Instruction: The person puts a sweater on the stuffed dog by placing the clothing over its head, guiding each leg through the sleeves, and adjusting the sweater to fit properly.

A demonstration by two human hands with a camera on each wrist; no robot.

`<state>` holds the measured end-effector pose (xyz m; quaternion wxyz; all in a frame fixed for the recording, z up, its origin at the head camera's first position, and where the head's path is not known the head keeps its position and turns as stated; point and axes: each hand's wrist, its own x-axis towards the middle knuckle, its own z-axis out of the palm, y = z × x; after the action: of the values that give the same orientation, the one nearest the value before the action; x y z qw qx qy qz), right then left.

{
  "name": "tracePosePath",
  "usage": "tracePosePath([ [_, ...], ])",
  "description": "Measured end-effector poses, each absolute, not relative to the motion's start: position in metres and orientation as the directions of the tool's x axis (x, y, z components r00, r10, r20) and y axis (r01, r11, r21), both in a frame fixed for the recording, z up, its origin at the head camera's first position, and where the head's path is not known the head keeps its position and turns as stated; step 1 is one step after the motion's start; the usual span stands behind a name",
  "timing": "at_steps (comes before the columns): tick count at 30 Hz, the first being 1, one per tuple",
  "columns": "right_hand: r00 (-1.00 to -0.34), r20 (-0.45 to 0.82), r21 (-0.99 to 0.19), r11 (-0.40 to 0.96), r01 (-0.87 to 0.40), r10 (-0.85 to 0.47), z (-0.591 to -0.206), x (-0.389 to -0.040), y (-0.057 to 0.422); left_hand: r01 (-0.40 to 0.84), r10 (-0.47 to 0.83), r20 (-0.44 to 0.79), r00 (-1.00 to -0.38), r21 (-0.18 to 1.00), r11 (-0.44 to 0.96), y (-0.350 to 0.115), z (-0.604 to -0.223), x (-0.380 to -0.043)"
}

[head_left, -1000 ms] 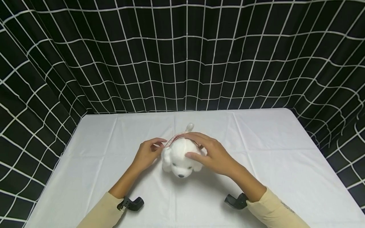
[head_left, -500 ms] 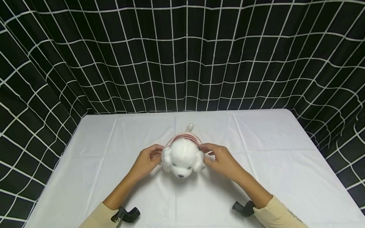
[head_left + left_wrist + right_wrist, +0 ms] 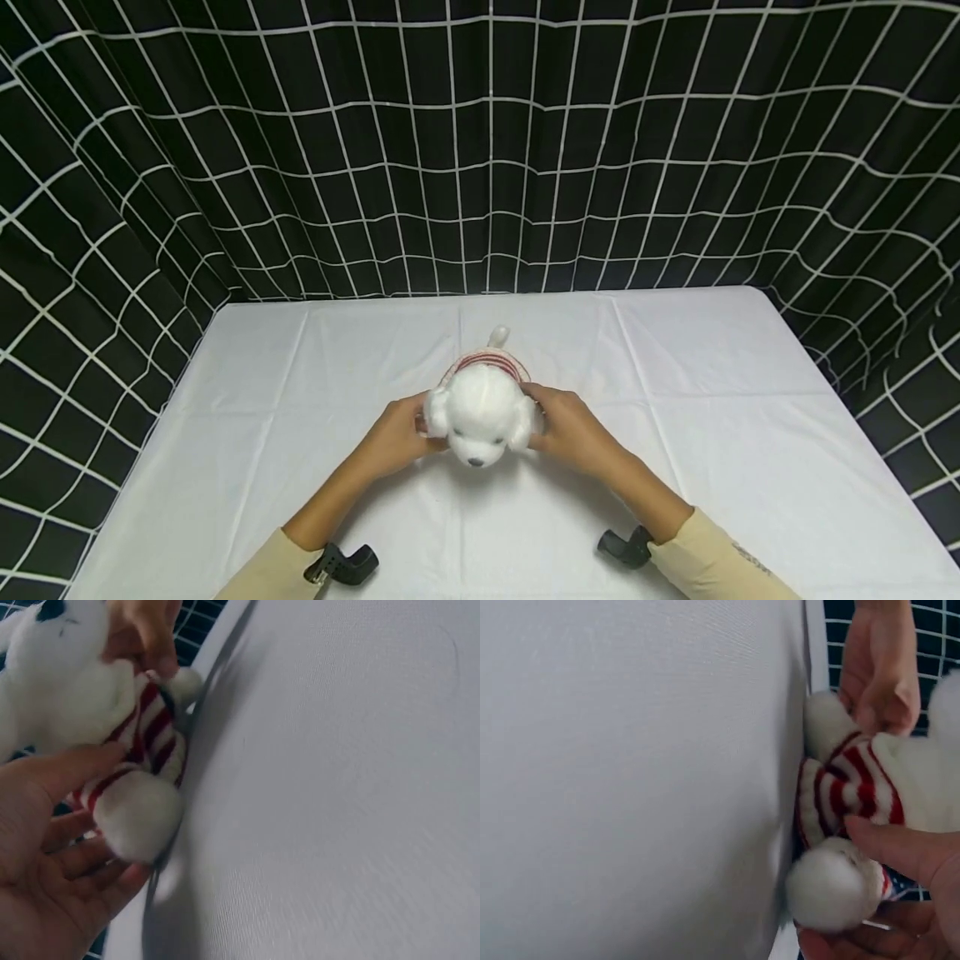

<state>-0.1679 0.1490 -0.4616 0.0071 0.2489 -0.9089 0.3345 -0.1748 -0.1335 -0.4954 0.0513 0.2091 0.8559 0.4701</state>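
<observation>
A white plush dog (image 3: pixel 482 404) in a red-and-white striped shirt (image 3: pixel 159 724) stands on the white tablecloth, its face toward me and its tail pointing away. My left hand (image 3: pixel 401 433) grips it low on the left side, below the ear. In the left wrist view the thumb lies on the shirt and the fingers go behind a round white paw (image 3: pixel 140 816). On the other side my right hand (image 3: pixel 573 427) holds the dog likewise, its thumb against the shirt and fingers around the other paw (image 3: pixel 831 889). Part of each hand's fingers is hidden behind the toy.
The white cloth (image 3: pixel 337 350) covers the table and shows fold creases. A black curtain (image 3: pixel 491 183) with a white grid hangs behind the table and along both sides. Black wrist cameras (image 3: pixel 352 564) sit at the cuffs of the beige sleeves (image 3: pixel 273 567).
My right hand has come off the dog's head and back, down to its right side. My left hand has closed in under the left ear. The dog stays in place.
</observation>
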Motion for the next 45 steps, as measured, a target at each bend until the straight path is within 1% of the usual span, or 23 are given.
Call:
tracePosePath([
  [4, -0.888, 0.204, -0.588, 0.674, -0.447, -0.412, -0.462, -0.169, 0.143, 0.381, 0.397, 0.179, -0.900, 0.767, 0.516, -0.126, -0.497, -0.176],
  [8, -0.907, 0.190, -0.594, 0.691, -0.412, -0.376, -0.460, -0.169, 0.139, 0.380, 0.380, 0.197, -0.904, 0.779, 0.499, -0.118, -0.497, -0.175],
  [12, -0.920, 0.165, -0.601, 0.704, -0.380, -0.355, -0.457, -0.169, 0.136, 0.349, 0.363, 0.183, -0.914, 0.809, 0.473, -0.113, -0.495, -0.174],
  [17, -0.920, 0.136, -0.594, 0.713, -0.372, -0.367, -0.456, -0.168, 0.134, 0.341, 0.363, 0.166, -0.917, 0.799, 0.495, -0.110, -0.494, -0.175],
  [25, -0.924, 0.158, -0.584, 0.722, -0.371, -0.347, -0.460, -0.173, 0.138, 0.311, 0.343, 0.149, -0.928, 0.815, 0.489, -0.110, -0.496, -0.176],
  [29, -0.916, 0.188, -0.590, 0.705, -0.394, -0.354, -0.461, -0.174, 0.137, 0.329, 0.349, 0.167, -0.922, 0.813, 0.480, -0.108, -0.498, -0.176],
  [33, -0.915, 0.175, -0.627, 0.675, -0.388, -0.363, -0.461, -0.173, 0.135, 0.334, 0.364, 0.168, -0.916, 0.822, 0.461, -0.105, -0.496, -0.175],
  [38, -0.924, 0.136, -0.669, 0.655, -0.352, -0.357, -0.459, -0.173, 0.134, 0.331, 0.364, 0.158, -0.918, 0.811, 0.483, -0.103, -0.494, -0.175],
  [45, -0.929, 0.134, -0.640, 0.686, -0.346, -0.344, -0.459, -0.175, 0.138, 0.309, 0.374, 0.127, -0.919, 0.820, 0.481, -0.109, -0.495, -0.181],
])
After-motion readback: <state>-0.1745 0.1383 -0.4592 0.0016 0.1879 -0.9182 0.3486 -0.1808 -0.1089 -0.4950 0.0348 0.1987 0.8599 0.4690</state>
